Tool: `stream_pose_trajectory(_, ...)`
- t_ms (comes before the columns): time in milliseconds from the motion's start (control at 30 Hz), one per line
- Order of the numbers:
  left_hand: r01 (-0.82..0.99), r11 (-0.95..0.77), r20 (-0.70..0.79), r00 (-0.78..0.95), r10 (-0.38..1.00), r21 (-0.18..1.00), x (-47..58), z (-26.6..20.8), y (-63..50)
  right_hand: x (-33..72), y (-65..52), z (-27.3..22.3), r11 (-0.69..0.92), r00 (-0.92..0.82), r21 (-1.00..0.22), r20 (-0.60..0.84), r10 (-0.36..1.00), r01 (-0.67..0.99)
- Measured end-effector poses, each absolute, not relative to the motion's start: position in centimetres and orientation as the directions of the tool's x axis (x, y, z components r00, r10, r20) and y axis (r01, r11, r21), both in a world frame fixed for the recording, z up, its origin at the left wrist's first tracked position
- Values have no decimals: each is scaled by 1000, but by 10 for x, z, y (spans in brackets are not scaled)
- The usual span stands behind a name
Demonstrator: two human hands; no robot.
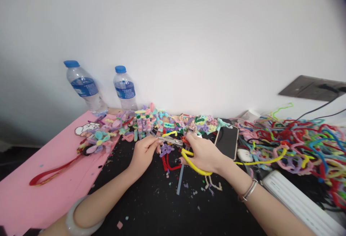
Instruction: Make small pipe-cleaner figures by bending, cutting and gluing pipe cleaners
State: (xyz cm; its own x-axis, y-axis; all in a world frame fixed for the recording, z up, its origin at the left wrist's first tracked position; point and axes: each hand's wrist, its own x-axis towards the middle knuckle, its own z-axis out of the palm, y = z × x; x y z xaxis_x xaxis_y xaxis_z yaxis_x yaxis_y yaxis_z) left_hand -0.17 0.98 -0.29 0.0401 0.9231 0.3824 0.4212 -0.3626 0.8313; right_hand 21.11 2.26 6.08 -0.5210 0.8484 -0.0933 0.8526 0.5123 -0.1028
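The work looks partway along: many shaped pieces (147, 122) at the far edge seem finished, while the tangle of fuzzy stems (293, 135) on the right looks mostly unshaped. A long yellow stem (198, 170) loops beneath the right hand (205, 153), apparently unfinished. The left hand (142, 155) has fingertips drawn close at the left end of a metal tool (171, 141); I cannot tell what either hand grips. A purple flower (167, 150) sits just beside the left fingertips. A blue strip (180, 180) and scraps clutter the near surface (151, 201); a phone (227, 143) crowds the right hand's far side. Bottles (124, 90) stand far left.
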Motion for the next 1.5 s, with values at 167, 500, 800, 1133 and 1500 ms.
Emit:
stream_pose_trajectory(167,421,-378,390,61,919,825,-2,-3,10,210,24,60,506,-517,-124,-83,852,854)
stream_pose_trajectory(500,390,-361,364,69,929,847,-1,-3,11,207,32,58,535,-541,-95,-53,839,839)
stream_pose_trajectory(800,218,-217,231,-40,972,952,-1,-5,15,198,60,65,458,-458,4,8,889,889)
stream_pose_trajectory(1133,89,-133,134,3,991,987,3,-14,19,157,121,54,639,-627,-49,150,765,768)
stream_pose_trajectory(1500,-8,-64,64,47,997,998,4,-14,19,146,119,44,602,-571,-125,218,792,788)
